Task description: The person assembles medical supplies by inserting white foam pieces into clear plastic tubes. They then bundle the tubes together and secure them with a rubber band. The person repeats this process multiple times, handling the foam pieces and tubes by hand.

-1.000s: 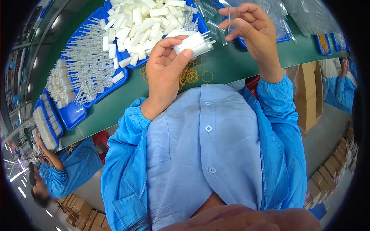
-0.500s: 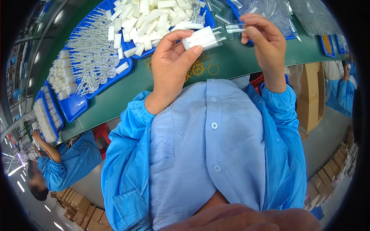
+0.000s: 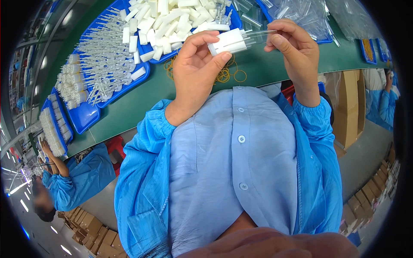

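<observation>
The left hand grips a white bundle; at its three o'clock, the right hand pinches a sleeve (clear plastic, it seems). Yellow bands lie at the bundle's six o'clock.

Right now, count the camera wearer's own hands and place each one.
2: the left hand grips white pieces above the green table; the right hand, to its right, pinches a clear plastic piece. Neither hand is hidden, though some fingers are partly covered.

Left hand grips white pieces, right hand clear sleeve
</observation>
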Demonstrator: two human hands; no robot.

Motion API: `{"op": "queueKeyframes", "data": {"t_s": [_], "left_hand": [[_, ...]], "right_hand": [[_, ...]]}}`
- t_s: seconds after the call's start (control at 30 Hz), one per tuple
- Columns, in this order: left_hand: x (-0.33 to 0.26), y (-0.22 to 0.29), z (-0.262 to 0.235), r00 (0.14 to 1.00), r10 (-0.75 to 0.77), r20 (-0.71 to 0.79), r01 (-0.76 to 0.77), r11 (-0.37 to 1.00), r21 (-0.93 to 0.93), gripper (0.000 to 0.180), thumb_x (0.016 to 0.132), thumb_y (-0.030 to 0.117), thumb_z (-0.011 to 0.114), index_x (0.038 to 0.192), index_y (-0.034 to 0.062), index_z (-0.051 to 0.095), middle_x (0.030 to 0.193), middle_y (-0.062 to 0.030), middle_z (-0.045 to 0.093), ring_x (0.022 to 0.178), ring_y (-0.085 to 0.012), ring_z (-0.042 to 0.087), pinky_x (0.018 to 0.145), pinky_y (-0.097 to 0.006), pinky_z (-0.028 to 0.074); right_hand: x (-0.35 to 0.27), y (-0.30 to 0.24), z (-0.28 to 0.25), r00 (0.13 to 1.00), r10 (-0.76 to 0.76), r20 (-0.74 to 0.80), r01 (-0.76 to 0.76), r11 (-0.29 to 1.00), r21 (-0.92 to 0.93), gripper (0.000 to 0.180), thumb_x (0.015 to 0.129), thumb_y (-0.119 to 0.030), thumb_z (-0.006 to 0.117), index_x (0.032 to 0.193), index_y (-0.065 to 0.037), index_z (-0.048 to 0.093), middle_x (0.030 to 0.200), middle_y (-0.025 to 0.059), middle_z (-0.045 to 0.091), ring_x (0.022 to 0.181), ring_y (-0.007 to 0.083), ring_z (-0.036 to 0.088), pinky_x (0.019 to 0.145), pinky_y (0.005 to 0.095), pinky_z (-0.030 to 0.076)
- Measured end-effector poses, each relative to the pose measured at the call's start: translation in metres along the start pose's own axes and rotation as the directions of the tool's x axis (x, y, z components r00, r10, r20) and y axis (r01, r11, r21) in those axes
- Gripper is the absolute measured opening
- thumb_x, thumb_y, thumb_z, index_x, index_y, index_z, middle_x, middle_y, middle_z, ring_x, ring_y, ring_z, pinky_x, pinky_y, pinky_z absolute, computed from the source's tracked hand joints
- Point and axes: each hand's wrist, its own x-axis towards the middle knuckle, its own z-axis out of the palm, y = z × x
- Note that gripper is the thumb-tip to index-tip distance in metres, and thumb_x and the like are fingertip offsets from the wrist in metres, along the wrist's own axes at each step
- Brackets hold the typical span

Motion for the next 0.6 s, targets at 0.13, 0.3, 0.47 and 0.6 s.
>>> {"op": "queueKeyframes", "data": {"t_s": [0.13, 0.3, 0.47, 0.6], "left_hand": [[0.0009, -0.0012, -0.0004, 0.997, 0.075, 0.000, -0.075, 0.991, 0.108, 0.030, 0.085, -0.007, 0.065, 0.114, -0.0028, 0.057, 0.124, -0.0107, 0.051, 0.112, -0.0199, 0.055, 0.097, -0.031, 0.045], [0.0006, 0.0054, 0.0060, 0.997, 0.076, -0.012, -0.072, 0.978, 0.195, 0.028, 0.085, -0.002, 0.067, 0.112, -0.0030, 0.062, 0.118, -0.0083, 0.052, 0.106, -0.0164, 0.054, 0.093, -0.028, 0.044], [0.0042, 0.0004, 0.0004, 0.994, 0.096, -0.057, -0.072, 0.942, 0.328, 0.027, 0.082, -0.002, 0.072, 0.108, 0.0001, 0.066, 0.111, -0.0055, 0.049, 0.101, -0.0129, 0.054, 0.084, -0.024, 0.048], [0.0046, 0.0001, 0.0024, 0.992, 0.096, -0.086, -0.066, 0.950, 0.305, 0.026, 0.081, 0.000, 0.074, 0.106, 0.0018, 0.067, 0.110, -0.0041, 0.049, 0.096, -0.0109, 0.052, 0.079, -0.022, 0.046]], "right_hand": [[-0.0003, 0.0041, -0.0003, 0.997, 0.082, 0.000, -0.082, 0.993, 0.088, 0.022, 0.090, -0.008, 0.064, 0.110, 0.003, 0.065, 0.085, 0.0085, 0.067, 0.078, 0.0134, 0.065, 0.074, 0.0238, 0.052], [-0.0013, 0.0094, 0.0035, 0.996, 0.090, 0.004, -0.090, 0.982, 0.166, 0.023, 0.090, -0.007, 0.064, 0.110, 0.004, 0.064, 0.086, 0.0093, 0.067, 0.079, 0.0140, 0.066, 0.076, 0.0243, 0.054], [-0.0012, 0.0100, 0.0053, 0.998, 0.051, 0.026, -0.054, 0.989, 0.135, 0.023, 0.090, -0.007, 0.065, 0.110, 0.003, 0.064, 0.087, 0.0092, 0.067, 0.080, 0.0141, 0.066, 0.076, 0.0238, 0.053], [-0.0011, 0.0098, 0.0044, 0.997, 0.053, 0.052, -0.058, 0.993, 0.107, 0.022, 0.089, -0.006, 0.065, 0.109, 0.002, 0.064, 0.089, 0.0090, 0.066, 0.080, 0.0141, 0.066, 0.077, 0.0240, 0.052]]}}
